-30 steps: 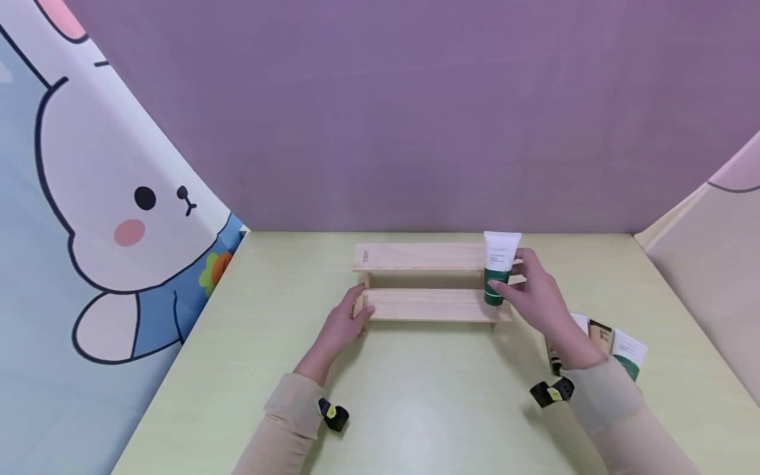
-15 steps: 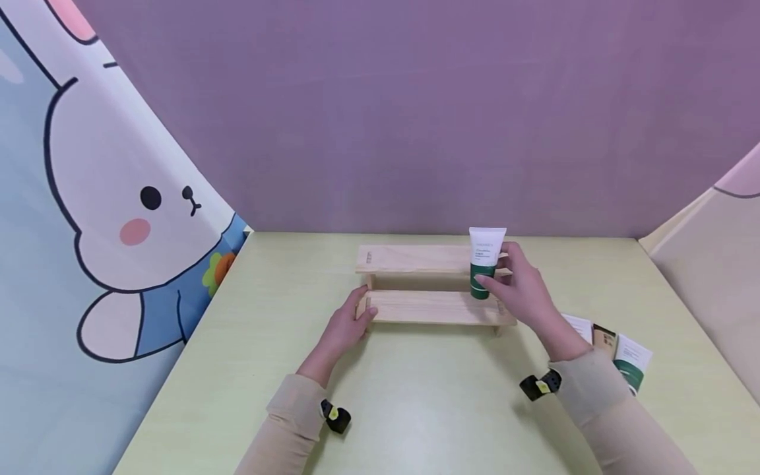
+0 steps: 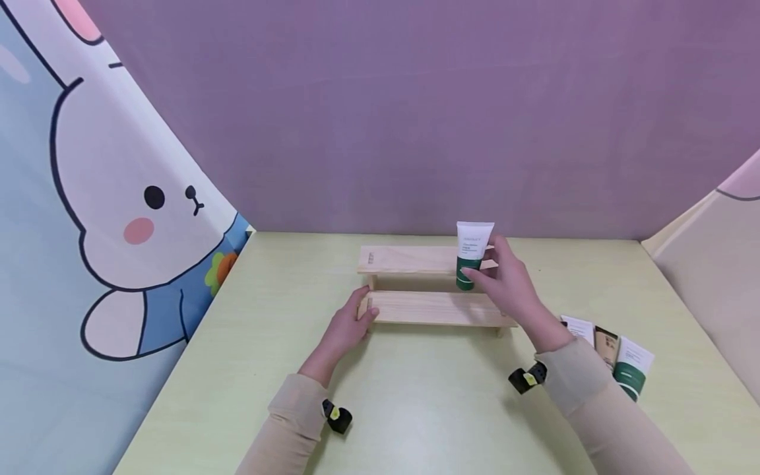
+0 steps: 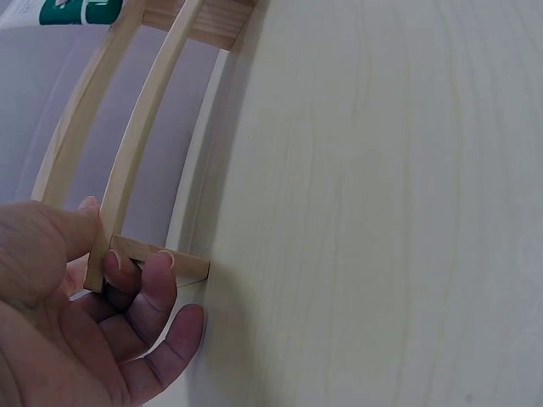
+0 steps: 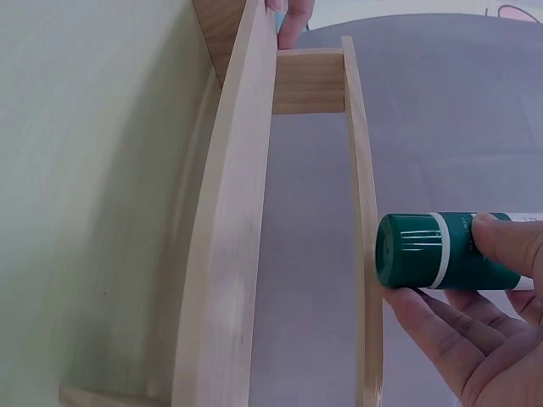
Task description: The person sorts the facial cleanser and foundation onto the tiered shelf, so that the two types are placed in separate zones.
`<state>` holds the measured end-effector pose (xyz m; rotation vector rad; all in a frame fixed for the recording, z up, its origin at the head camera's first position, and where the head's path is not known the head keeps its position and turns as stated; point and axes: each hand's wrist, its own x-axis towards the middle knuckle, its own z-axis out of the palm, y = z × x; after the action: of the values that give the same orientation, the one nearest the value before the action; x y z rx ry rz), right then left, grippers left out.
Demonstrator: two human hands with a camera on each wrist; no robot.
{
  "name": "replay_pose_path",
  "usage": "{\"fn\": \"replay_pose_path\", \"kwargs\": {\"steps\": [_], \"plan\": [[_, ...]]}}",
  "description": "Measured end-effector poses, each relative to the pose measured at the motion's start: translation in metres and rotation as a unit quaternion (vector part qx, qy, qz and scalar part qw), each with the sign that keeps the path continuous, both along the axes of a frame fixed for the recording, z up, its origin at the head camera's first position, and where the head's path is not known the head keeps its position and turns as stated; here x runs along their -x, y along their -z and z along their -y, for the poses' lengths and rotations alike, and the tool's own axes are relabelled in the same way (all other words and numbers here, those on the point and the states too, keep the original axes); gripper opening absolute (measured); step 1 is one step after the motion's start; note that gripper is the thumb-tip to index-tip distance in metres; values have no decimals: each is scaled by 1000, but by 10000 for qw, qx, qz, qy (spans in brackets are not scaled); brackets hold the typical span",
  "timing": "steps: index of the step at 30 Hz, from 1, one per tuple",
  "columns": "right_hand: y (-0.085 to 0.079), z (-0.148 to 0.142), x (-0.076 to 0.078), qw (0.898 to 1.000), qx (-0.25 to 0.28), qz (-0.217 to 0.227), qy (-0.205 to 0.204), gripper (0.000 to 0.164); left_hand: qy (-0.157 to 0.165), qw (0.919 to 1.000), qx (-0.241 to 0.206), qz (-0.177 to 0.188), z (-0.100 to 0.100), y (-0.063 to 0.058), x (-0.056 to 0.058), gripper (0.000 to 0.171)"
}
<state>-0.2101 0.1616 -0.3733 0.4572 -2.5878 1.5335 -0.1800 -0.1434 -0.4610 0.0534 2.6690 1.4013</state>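
Note:
A two-step wooden rack (image 3: pixel 439 309) stands on the table. My left hand (image 3: pixel 347 323) grips the left end of its lower step, thumb on top and fingers curled beneath, as the left wrist view shows (image 4: pixel 110 314). In my right hand (image 3: pixel 509 280) is a squeeze tube (image 3: pixel 472 244), white above and green at its cap, pinched between thumb and fingers. The tube is upright, cap down, in front of the upper step's right part. In the right wrist view the green cap (image 5: pixel 411 250) is close by the upper board's edge; whether they touch I cannot tell.
Several more tubes lie on the table to the right of the rack, among them a white-and-green tube (image 3: pixel 633 368) and a tan one (image 3: pixel 606 346). My right forearm partly covers them. A purple backdrop (image 3: pixel 380 119) rises behind the table's far edge.
My right hand has carried the tube leftward and slightly up, from the rack's right end toward the upper step. The left hand keeps its grip on the rack.

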Motion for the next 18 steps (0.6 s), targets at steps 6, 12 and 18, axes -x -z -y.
{"fn": "replay_pose_path", "kwargs": {"steps": [6, 12, 18], "plan": [[-4, 10, 6, 9998, 85, 26, -155, 56, -35, 10000, 16, 3, 0, 1, 0, 57], [-8, 20, 14, 9995, 152, 59, -255, 54, -43, 10000, -49, -27, 0, 2, 1, 57], [-6, 33, 22, 9987, 239, 45, -444, 54, -16, 10000, -49, -53, 0, 2, 0, 57]]}}
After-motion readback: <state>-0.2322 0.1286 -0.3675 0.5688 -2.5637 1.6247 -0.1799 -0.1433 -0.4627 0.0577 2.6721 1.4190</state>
